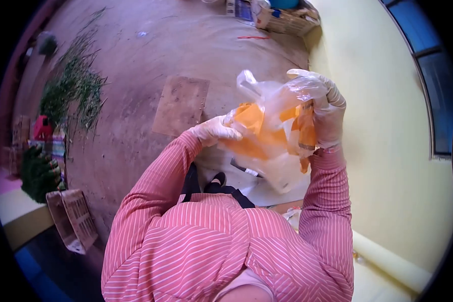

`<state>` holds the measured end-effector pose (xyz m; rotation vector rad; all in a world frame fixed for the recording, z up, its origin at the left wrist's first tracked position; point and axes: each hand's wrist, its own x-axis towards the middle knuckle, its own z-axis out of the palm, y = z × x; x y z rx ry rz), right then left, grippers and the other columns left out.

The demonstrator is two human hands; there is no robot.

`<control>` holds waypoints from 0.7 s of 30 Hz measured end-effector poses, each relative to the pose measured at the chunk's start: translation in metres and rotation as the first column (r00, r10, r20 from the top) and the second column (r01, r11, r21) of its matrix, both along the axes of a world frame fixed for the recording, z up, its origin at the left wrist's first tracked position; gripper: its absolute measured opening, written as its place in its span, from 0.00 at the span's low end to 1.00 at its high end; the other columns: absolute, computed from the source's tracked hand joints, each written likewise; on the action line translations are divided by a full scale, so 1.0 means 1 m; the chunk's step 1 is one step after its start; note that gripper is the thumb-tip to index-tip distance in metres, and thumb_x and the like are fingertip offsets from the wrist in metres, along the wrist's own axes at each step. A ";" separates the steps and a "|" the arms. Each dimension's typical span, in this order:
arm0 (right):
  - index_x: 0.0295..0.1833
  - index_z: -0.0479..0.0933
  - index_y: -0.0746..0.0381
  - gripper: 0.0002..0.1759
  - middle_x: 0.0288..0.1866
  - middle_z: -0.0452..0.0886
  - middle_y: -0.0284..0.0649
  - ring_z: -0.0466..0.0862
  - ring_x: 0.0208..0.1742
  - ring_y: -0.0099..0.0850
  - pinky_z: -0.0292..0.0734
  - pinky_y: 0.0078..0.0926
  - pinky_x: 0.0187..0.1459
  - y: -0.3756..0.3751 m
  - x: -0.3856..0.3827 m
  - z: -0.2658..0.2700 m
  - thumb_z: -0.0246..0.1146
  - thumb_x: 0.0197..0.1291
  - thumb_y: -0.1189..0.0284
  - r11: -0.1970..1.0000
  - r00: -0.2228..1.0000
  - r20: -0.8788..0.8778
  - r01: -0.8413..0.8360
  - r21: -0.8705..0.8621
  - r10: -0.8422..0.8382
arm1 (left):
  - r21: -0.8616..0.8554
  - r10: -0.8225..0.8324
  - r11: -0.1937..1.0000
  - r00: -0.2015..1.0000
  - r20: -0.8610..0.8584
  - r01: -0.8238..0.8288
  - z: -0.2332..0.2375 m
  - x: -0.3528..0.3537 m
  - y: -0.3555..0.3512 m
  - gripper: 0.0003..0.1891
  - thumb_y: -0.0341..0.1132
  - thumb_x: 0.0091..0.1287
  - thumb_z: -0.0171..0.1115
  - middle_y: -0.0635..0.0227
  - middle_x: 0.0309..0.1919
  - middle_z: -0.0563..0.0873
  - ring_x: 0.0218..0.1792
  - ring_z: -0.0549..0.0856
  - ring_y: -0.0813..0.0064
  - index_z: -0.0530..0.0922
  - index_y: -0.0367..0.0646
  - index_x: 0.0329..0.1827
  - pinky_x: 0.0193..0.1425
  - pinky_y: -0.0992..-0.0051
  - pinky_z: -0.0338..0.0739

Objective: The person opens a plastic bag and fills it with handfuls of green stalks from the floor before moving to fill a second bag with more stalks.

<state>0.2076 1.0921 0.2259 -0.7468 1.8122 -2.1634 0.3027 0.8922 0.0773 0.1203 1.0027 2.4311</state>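
A translucent plastic bag (282,163) with orange pieces (249,123) in or behind its film is stretched between my two hands, in front of my chest. My left hand (216,131), in a whitish glove, grips the bag's left edge with the fingers partly behind it. My right hand (329,108), gloved too, is raised higher at the bag's right side, its fingers curled over the clear film. Whether the orange pieces are loose contents or another bag cannot be made out.
A brown board (181,105) lies on the floor. Cut green stalks (75,90) are spread at the left, above a pink crate (78,219). A filled box (294,20) stands at the top by the pale wall (387,126). My shoe (220,177) shows below the bag.
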 end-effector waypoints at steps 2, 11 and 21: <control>0.49 0.78 0.64 0.11 0.40 0.83 0.37 0.81 0.38 0.22 0.76 0.19 0.41 -0.009 -0.017 0.000 0.57 0.63 0.73 0.979 0.991 -0.130 0.039 0.202 -0.013 | -0.241 0.093 0.968 0.993 0.072 -0.073 -0.002 0.017 -0.023 0.44 0.31 0.48 0.74 0.68 0.58 0.75 0.56 0.74 0.76 0.59 0.44 0.70 0.63 0.73 0.66; 0.49 0.79 0.63 0.12 0.39 0.83 0.31 0.78 0.39 0.19 0.74 0.16 0.44 -0.020 -0.147 -0.052 0.60 0.60 0.74 0.581 0.779 -0.623 0.541 0.608 -0.073 | -0.867 0.593 -0.256 0.638 -0.491 -0.428 -0.071 0.176 -0.281 0.10 0.35 0.60 0.63 0.72 0.28 0.82 0.31 0.82 0.78 0.79 0.38 0.40 0.36 0.77 0.76; 0.45 0.79 0.63 0.20 0.39 0.83 0.47 0.83 0.41 0.40 0.75 0.30 0.42 -0.259 -0.121 -0.092 0.60 0.59 0.57 0.258 0.782 -0.579 0.525 0.811 0.230 | -0.691 0.976 -0.181 -0.214 -0.039 -0.700 -0.060 0.280 -0.448 0.16 0.33 0.57 0.67 0.67 0.36 0.84 0.31 0.84 0.76 0.78 0.39 0.47 0.34 0.79 0.79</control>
